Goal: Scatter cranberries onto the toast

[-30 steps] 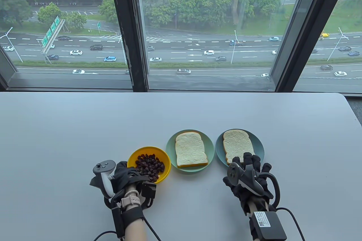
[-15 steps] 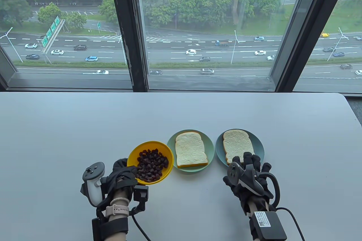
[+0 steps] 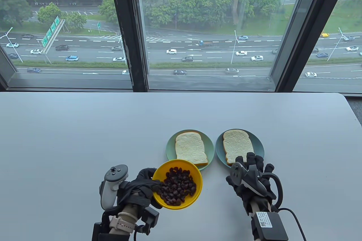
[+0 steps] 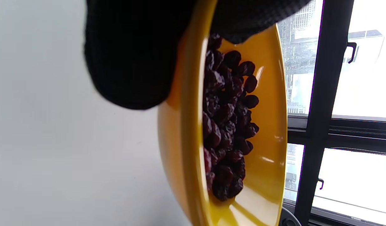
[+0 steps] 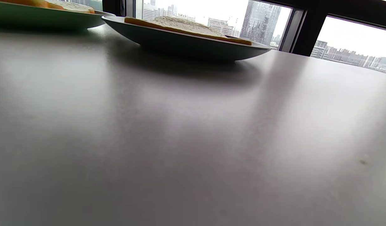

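Note:
My left hand [image 3: 144,186] grips the left rim of a yellow bowl [image 3: 195,197] of dark dried cranberries [image 3: 177,186] and holds it up off the table, in front of the left toast. In the left wrist view the gloved fingers [image 4: 133,53] wrap the bowl's rim [image 4: 183,131] with the cranberries [image 4: 227,125] inside. Two slices of white toast [image 3: 190,149] [image 3: 237,145] lie on two pale green plates [image 3: 170,150] [image 3: 258,143]. My right hand [image 3: 253,177] rests flat on the table, fingers spread, just in front of the right plate, holding nothing.
The grey table [image 3: 70,139] runs to a window at the back. The right wrist view shows the table surface [image 5: 180,141] and the right plate with toast [image 5: 186,34] from low down. Glove cables trail at the bottom edge.
My left hand has lifted the yellow bowl off the table and carried it right and toward me, to in front of the left toast plate. The right hand has barely moved.

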The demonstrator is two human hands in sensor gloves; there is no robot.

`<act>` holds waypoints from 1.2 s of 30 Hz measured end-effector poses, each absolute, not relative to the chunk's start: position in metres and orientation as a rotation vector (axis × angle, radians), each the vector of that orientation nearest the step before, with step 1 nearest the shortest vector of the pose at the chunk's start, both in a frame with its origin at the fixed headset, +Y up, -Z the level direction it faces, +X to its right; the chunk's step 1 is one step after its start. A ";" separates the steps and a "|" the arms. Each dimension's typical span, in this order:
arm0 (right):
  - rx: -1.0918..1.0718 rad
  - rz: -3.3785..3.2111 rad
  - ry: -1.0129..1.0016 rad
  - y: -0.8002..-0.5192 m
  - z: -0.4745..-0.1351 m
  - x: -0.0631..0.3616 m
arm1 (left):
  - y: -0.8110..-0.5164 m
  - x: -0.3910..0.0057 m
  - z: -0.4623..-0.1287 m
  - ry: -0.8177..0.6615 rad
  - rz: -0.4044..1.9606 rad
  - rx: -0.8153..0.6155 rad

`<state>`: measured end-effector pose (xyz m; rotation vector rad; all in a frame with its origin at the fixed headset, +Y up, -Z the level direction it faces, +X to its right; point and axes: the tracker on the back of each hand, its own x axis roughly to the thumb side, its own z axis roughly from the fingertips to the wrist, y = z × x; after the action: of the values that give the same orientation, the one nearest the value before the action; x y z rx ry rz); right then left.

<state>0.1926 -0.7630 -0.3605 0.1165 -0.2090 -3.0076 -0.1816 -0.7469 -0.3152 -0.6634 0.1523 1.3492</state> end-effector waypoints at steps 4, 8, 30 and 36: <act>0.127 -3.078 -0.213 -0.759 -0.360 0.195 | -0.752 -0.173 -0.313 0.144 1.317 -0.700; 0.095 -3.148 -0.177 -0.747 -0.360 0.191 | -0.757 -0.170 -0.312 0.164 1.305 -0.726; -1.006 -2.963 -0.381 -0.683 -0.305 0.009 | -0.757 -0.166 -0.307 0.182 1.358 -0.737; -0.974 -2.911 -0.441 -0.694 -0.304 0.004 | -0.758 -0.164 -0.306 0.191 1.318 -0.730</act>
<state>0.0044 -0.6939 -0.3044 -0.9738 -0.4412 -2.9113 -0.1642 -0.7576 -0.3059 -0.7298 0.1905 1.3184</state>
